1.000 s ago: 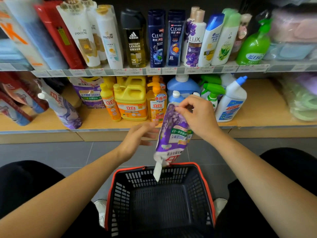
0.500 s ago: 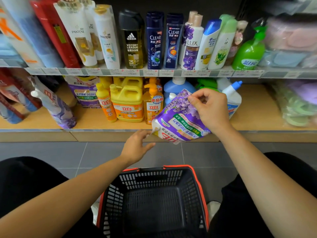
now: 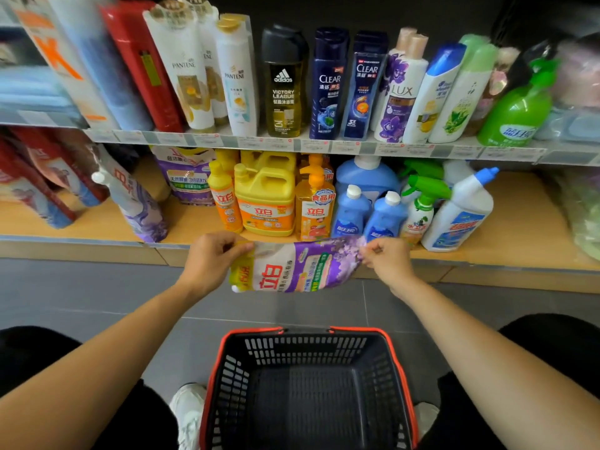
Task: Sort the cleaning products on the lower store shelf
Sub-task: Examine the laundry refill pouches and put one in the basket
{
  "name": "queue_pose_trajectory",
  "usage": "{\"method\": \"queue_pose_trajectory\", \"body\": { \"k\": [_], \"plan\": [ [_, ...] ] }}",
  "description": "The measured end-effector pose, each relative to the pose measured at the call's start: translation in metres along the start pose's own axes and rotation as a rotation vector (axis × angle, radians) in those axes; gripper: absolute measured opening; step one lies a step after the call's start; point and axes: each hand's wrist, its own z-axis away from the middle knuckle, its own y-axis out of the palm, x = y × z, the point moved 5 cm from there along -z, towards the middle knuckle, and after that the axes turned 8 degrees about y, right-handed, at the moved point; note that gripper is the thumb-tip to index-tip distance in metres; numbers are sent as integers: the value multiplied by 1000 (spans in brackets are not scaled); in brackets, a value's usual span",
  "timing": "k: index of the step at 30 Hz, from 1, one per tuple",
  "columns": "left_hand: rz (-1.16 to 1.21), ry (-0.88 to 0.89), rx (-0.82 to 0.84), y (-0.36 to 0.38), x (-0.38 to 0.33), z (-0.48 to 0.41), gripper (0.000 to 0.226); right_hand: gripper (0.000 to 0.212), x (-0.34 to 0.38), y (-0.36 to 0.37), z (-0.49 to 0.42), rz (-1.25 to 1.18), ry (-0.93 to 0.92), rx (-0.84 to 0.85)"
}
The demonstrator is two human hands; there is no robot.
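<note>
A purple and white refill pouch [image 3: 295,266] hangs sideways in front of the lower shelf [image 3: 506,251], just above the floor. My left hand [image 3: 211,258] pinches its yellow spout end and my right hand [image 3: 384,259] pinches its other end. Behind it on the shelf stand yellow dish-soap jugs and bottles [image 3: 266,199], blue bottles [image 3: 350,212], a green-trigger spray bottle [image 3: 420,209] and a white toilet-cleaner bottle [image 3: 461,212]. A matching purple pouch [image 3: 136,206] leans at the shelf's left, with another purple bag [image 3: 188,177] further back.
An empty black basket with a red rim [image 3: 308,384] sits on the grey floor between my knees. The upper shelf holds shampoo and body-wash bottles [image 3: 285,82] and a green pump bottle [image 3: 516,108]. Red packs [image 3: 39,183] fill the lower shelf's far left; soft packs [image 3: 581,209] lie at its right.
The pouch went from hanging by my right hand over the basket to lying sideways in front of the shelf. My left hand came up and took its spout end.
</note>
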Motion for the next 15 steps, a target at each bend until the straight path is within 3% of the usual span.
{"method": "queue_pose_trajectory", "body": {
  "k": [3,7,11,15],
  "plan": [
    [-30,37,-34,-20,1,-9,18,20,6,45,1,105,-27,120],
    [-242,126,86,-19,14,-22,21,8,62,86,6,251,-295,176],
    [-462,39,130,-29,61,-39,26,47,114,122,0,460,-593,161],
    [-480,-107,205,-30,113,-49,24,76,155,153,-18,609,-729,8]
  ]
}}
